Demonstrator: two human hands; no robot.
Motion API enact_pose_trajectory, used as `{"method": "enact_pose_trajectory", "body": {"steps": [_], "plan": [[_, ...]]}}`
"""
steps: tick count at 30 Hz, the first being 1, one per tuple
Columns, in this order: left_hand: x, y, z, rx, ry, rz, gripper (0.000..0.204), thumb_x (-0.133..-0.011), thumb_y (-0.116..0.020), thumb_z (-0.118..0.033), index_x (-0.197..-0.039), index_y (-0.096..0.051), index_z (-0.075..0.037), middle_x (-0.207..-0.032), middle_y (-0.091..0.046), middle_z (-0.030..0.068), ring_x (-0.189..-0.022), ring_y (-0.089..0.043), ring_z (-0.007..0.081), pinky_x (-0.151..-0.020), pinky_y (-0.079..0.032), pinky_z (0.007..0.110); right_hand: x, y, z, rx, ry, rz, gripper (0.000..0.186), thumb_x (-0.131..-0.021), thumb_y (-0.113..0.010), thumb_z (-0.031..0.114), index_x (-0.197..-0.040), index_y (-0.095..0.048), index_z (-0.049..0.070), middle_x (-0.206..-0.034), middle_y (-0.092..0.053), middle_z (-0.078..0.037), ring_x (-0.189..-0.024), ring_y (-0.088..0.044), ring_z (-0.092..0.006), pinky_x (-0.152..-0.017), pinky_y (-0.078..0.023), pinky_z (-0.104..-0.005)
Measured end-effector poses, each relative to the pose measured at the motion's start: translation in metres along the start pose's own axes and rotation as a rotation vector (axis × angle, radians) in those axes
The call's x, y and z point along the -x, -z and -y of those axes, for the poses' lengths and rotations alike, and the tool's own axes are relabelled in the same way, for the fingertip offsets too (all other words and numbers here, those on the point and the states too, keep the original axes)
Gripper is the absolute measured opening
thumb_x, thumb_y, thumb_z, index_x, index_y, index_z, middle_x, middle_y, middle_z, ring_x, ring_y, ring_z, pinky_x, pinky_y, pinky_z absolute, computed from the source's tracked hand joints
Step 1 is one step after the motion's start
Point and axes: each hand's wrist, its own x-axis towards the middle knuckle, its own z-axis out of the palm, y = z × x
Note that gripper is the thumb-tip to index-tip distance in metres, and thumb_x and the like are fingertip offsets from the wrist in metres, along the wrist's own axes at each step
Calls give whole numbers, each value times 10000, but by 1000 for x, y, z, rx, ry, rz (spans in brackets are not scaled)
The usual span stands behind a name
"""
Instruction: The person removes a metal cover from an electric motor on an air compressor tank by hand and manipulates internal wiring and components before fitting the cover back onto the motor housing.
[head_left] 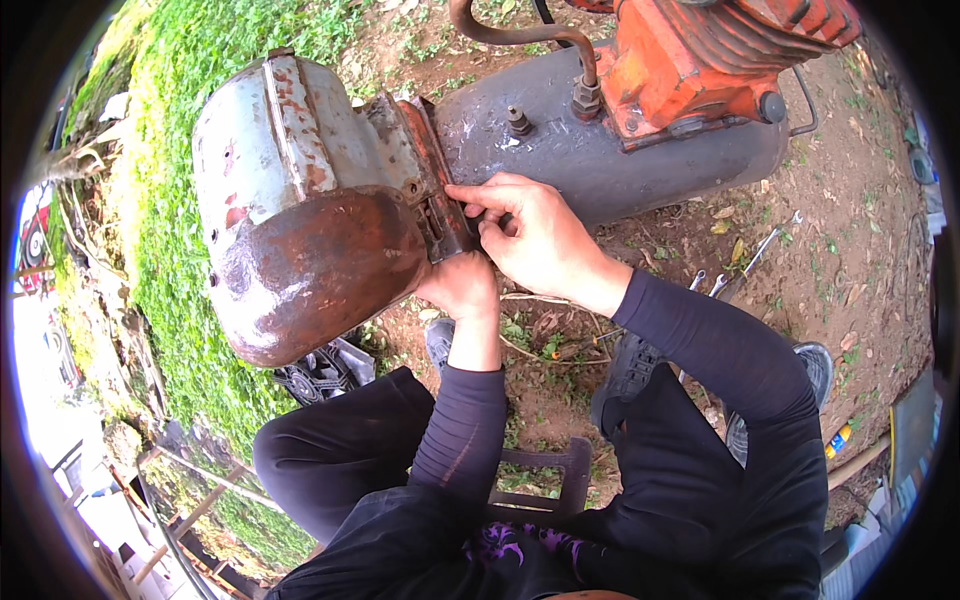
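Left to right. Upper left of the frame: a bank of green ground cover runs down the edge. Centre left: a rusty, dented sheet-metal guard cover with flaking grey paint, rounded like a drum, fills much of the view; its right edge meets a rust-brown bracket plate bolted against the tank. Below the cover, a black fan-like part lies on the soil.

Centre: the left hand comes up from the lower middle in a dark sleeve, its fingers curled under the bottom of the bracket plate and touching it; whether they close around anything cannot be told, as the cover's edge hides the fingertips. Just to its right, the right hand rests against the same plate, thumb and forefinger pinched together at the plate's edge on something too small to make out.

Upper centre to upper right: a grey cylindrical steel air tank lies on bare brown earth, carrying an orange compressor pump block and a bent copper-coloured pipe. Right of centre: metal wrenches lie on the ground beside the tank.
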Motion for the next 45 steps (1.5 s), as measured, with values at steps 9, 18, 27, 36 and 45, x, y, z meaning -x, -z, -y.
{"method": "enact_pose_trajectory", "body": {"steps": [9,18,27,36,45], "plan": [[4,-8,-3,33,-76,33,414,-825,-667,36,-1221,-550,55,-1196,-630,137,-1012,-641,216,-885,-545,364,0,-1,-4,21,31,-10,493,-803,-529,-91,-1261,-651,48,-926,-614,-77,-723,-556,-76,-650,-478,-231],[-1,1,0,-244,-135,-28,376,-808,-666,64,-1177,-595,75,-1169,-657,138,-998,-651,208,-912,-533,367,0,-1,-5,53,58,-5,503,-790,-521,-97,-1255,-651,45,-922,-618,-96,-724,-571,-108,-655,-480,-241],[2,8,0,-621,-346,156,388,-832,-612,105,-1217,-577,76,-1222,-631,133,-1105,-604,199,-980,-494,352,0,-1,-6,57,115,-17,528,-772,-536,-92,-1265,-647,62,-877,-582,-90,-719,-566,-153,-672,-467,-265],[5,-6,-10,-710,-324,139,386,-852,-625,60,-1234,-564,71,-1219,-635,133,-1062,-628,202,-945,-520,351,1,-3,-6,6,75,-6,536,-780,-514,-128,-1276,-635,35,-903,-573,-73,-720,-552,-86,-634,-486,-229],[2,-3,0,-418,-235,73,361,-870,-605,53,-1226,-550,56,-1195,-632,143,-1035,-634,222,-920,-534,361,2,-2,-5,-5,47,9,546,-780,-508,-139,-1286,-628,29,-912,-554,-66,-755,-546,-76,-626,-494,-221]]}}
